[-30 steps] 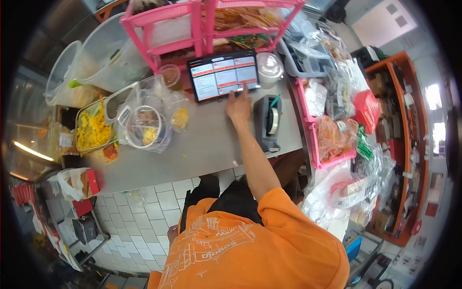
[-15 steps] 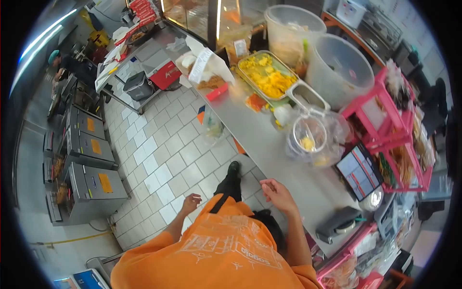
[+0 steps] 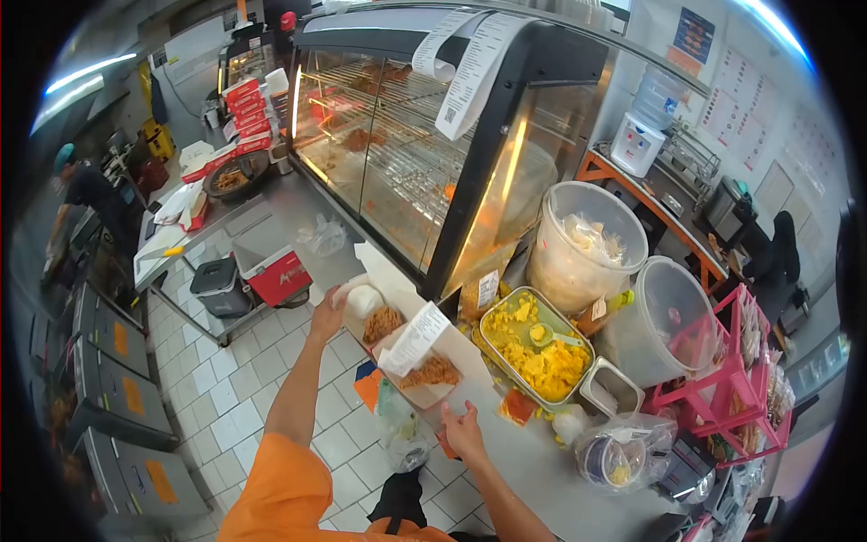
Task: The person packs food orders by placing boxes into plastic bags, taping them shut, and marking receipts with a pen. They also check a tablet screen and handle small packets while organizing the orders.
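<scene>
Hands [image 3: 327, 312] [image 3: 464, 433] at food box [image 3: 394, 276]: left touching, right half open.

Hanging paper strip [image 3: 481, 74]: printed lines, a square code; we cannot read them.
Slip [image 3: 414, 338] on open box [image 3: 383, 269]: fine print, illegible to us.
Red bin [image 3: 282, 278]: white lettering, unclear.

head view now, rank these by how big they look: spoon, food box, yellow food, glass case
Glass case, by far the largest
Food box
Yellow food
Spoon, the smallest
</scene>
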Tool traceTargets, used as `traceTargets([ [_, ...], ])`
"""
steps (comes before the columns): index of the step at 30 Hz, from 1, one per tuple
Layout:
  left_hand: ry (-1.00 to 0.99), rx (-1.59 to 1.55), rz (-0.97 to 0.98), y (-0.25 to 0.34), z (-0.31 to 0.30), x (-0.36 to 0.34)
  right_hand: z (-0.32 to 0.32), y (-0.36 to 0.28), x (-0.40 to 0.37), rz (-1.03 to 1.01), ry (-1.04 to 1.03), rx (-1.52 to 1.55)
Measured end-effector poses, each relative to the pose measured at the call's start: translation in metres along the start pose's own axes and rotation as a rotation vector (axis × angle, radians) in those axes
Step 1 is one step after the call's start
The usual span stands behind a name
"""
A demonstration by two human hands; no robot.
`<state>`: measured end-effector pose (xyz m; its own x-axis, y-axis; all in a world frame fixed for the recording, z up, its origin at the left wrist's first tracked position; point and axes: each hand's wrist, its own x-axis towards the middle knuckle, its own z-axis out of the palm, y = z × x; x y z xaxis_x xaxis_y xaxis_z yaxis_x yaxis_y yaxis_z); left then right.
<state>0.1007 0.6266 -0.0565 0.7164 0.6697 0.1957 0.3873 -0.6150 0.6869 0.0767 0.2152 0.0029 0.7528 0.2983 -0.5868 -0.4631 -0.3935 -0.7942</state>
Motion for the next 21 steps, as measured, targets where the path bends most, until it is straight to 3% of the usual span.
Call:
traceTargets([
  [3,-0.16,0.111,0.061,-0.012,0.011,0.036,0.012,0.03,0.045,-0.005,-0.011,-0.054],
  [7,-0.216,0.031,0.037,-0.001,0.003,0.04,0.008,0.051,0.054,-0.097,-0.029,-0.108],
  [9,-0.274,-0.071,0.112,-0.018,0.019,0.041,-0.001,0.096,0.082,-0.129,0.092,-0.207],
  [12,-0.393,-0.085,0.207,0.0,0.029,0.023,-0.027,0.064,0.027,0.002,0.045,-0.075],
  [14,-0.482,-0.114,0.166,0.024,0.024,0.001,-0.047,0.066,0.001,0.034,0.058,-0.062],
  [17,-0.692,-0.178,0.201,0.04,0.036,-0.042,-0.075,0.093,-0.043,0.052,0.215,-0.125],
  [19,-0.655,-0.286,0.161,0.078,0.03,-0.086,-0.1,0.154,-0.055,0.067,0.279,-0.152],
  [20,-0.64,-0.33,0.204,0.08,0.044,-0.107,-0.109,0.195,-0.064,-0.283,0.414,-0.702],
  [21,-0.641,-0.391,0.255,0.075,0.059,-0.126,-0.106,0.156,-0.107,-0.069,0.475,-0.288],
])
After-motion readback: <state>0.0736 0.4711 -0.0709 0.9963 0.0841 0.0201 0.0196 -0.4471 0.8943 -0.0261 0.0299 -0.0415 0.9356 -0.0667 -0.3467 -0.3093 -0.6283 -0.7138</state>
